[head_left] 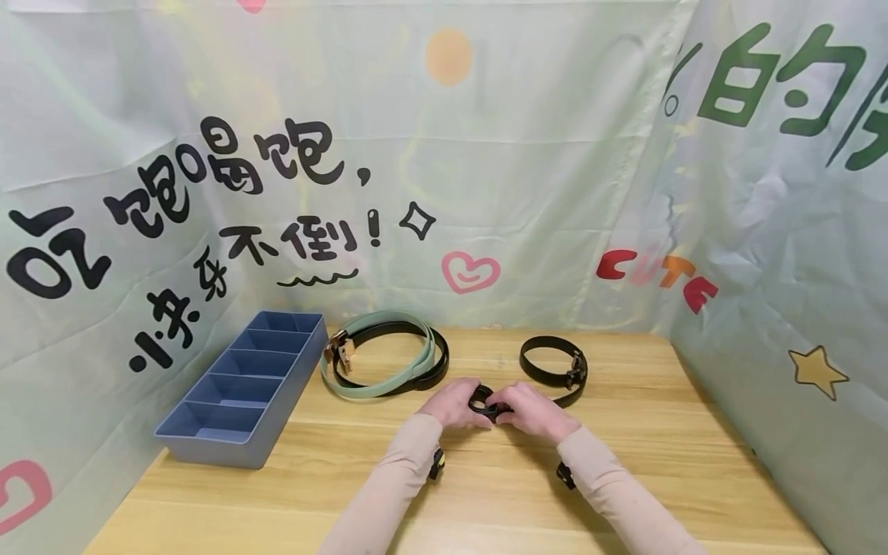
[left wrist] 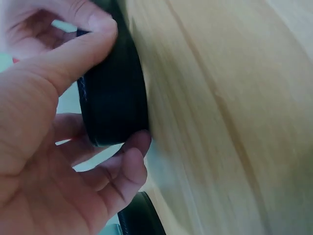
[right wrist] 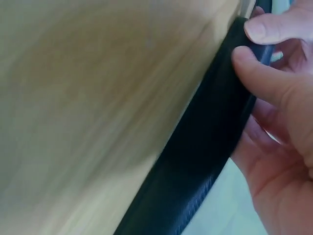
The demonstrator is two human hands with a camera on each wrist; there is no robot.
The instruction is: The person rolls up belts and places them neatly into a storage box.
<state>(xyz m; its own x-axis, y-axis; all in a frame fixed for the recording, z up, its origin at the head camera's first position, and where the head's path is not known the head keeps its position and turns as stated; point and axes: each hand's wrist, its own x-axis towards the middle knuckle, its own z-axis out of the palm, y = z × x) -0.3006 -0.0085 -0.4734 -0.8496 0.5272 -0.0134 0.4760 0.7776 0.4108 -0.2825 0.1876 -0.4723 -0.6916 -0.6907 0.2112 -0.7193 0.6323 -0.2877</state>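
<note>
Between the two hands, low over the wooden table, a black belt [left wrist: 115, 93] is partly rolled into a small coil standing on its edge. The left hand [head_left: 454, 402] grips the coil from the left, thumb on the near face and fingers curled round the far side. The right hand [head_left: 533, 410] pinches the belt between thumb and fingers on the right of the coil. Beyond it, the strap [right wrist: 190, 142] runs on to a loose loop with a dark buckle [head_left: 576, 370] at the right. Both thumbs lie close together on the strap.
A blue-grey divided tray [head_left: 260, 455] with several compartments stands at the left. Behind the left hand lie a looped mint-green belt [head_left: 378, 391] and another black belt [head_left: 442, 362]. Printed cloth [head_left: 527, 231] hangs along the back and both sides of the table [head_left: 486, 501].
</note>
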